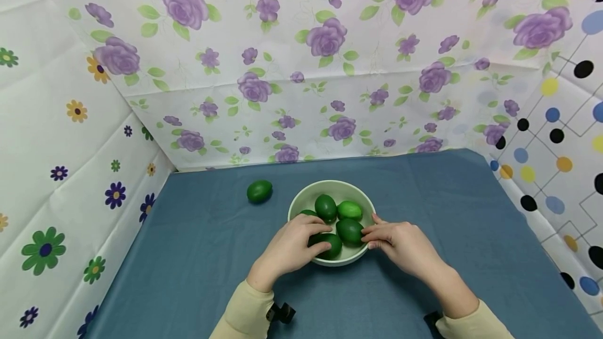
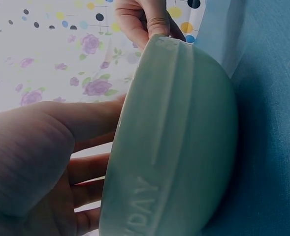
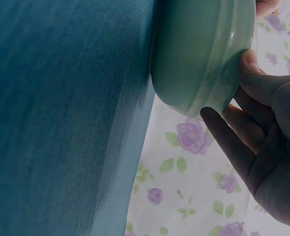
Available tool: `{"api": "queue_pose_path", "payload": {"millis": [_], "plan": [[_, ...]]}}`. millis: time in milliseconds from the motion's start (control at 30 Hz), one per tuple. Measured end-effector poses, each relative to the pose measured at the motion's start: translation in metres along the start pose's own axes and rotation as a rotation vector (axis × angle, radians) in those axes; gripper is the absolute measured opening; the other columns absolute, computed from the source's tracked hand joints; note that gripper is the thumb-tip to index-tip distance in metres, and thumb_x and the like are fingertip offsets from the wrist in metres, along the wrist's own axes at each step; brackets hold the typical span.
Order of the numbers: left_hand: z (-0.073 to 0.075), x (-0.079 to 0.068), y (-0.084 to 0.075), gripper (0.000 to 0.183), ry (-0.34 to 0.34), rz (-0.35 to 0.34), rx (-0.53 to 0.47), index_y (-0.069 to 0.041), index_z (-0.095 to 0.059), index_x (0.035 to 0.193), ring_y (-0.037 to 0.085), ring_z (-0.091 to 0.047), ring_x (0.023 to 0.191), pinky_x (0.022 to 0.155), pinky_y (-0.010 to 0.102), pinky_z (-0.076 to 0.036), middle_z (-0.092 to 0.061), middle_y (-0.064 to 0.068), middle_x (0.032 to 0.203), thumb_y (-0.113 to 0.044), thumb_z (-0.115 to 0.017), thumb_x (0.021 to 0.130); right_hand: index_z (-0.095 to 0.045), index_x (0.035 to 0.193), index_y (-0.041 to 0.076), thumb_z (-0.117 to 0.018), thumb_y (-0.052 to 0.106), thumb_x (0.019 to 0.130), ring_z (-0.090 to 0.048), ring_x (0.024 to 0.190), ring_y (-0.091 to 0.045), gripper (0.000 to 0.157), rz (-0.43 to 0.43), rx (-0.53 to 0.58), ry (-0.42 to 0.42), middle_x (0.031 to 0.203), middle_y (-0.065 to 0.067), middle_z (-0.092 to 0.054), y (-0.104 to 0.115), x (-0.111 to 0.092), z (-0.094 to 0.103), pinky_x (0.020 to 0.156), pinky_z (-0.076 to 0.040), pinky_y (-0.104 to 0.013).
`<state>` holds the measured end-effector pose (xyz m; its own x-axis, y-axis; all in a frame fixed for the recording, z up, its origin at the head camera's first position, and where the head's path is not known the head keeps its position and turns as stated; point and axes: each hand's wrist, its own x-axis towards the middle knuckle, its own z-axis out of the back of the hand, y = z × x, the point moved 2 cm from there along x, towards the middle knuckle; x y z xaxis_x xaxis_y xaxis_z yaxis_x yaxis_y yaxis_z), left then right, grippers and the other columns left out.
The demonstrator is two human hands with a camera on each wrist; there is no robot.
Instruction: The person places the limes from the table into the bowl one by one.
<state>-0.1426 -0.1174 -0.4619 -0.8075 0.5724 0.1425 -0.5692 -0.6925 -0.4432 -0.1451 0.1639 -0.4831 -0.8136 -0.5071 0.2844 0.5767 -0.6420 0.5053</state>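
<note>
A pale green bowl (image 1: 331, 263) stands on the blue cloth, holding several dark green oval fruits (image 1: 326, 208) and one brighter green fruit (image 1: 350, 210). Their exact kind is unclear. My left hand (image 1: 292, 245) reaches over the left rim, loosely spread, its thumb lying across a dark fruit; in the left wrist view its fingertips are hidden behind the bowl wall (image 2: 169, 137). At the right rim, my right hand (image 1: 407, 245) pinches the bowl edge, fingers over it beside a dark fruit. The right wrist view has the right thumb (image 3: 250, 61) against the rim.
Another dark green fruit (image 1: 259, 191) lies on the blue cloth (image 1: 202, 255), behind and left of the bowl. Flower-patterned sheets (image 1: 292, 82) hang at the back and left, and a dotted sheet (image 1: 560, 182) bounds the right side.
</note>
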Motion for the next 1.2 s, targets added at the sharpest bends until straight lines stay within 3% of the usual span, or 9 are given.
{"api": "queue_pose_path", "payload": {"millis": [400,700,967,1200], "plan": [[0.001,0.002,0.000,0.028,-0.089,-0.015,-0.020,-0.020,-0.079,0.129,0.021,-0.064,0.126,0.104,0.043,-0.056,-0.071,0.002,0.133,-0.031,-0.077,0.103,-0.087,0.112,0.027,-0.087,0.019,0.090,-0.064,0.133,-0.026,0.023,-0.004,0.007,-0.001,0.122,0.011,-0.078,0.001,0.001,0.000,0.090,-0.064,-0.044],[0.003,0.000,0.002,0.029,-0.159,-0.034,-0.061,-0.015,-0.079,0.129,0.022,-0.064,0.126,0.105,0.044,-0.056,-0.071,0.005,0.134,-0.028,-0.077,0.103,-0.087,0.111,0.026,-0.088,0.019,0.090,-0.064,0.133,-0.026,0.023,-0.003,0.000,-0.003,0.121,0.011,-0.078,0.001,0.000,0.000,0.091,-0.064,-0.045],[0.010,-0.004,0.006,0.026,-0.243,-0.023,-0.094,-0.016,-0.079,0.129,0.023,-0.063,0.128,0.110,0.046,-0.053,-0.070,0.006,0.135,-0.024,-0.076,0.104,-0.087,0.111,0.026,-0.087,0.019,0.090,-0.064,0.133,-0.026,0.022,0.002,0.004,-0.002,0.121,0.011,-0.078,-0.001,0.000,-0.001,0.091,-0.064,-0.045],[0.018,-0.011,0.014,0.028,-0.333,0.024,-0.115,-0.016,-0.078,0.132,0.024,-0.061,0.128,0.101,0.047,-0.057,-0.069,0.004,0.137,-0.025,-0.075,0.105,-0.087,0.111,0.026,-0.088,0.019,0.089,-0.065,0.132,-0.025,0.022,0.012,-0.002,-0.010,0.120,0.012,-0.078,-0.001,0.000,0.000,0.090,-0.064,-0.044]]}}
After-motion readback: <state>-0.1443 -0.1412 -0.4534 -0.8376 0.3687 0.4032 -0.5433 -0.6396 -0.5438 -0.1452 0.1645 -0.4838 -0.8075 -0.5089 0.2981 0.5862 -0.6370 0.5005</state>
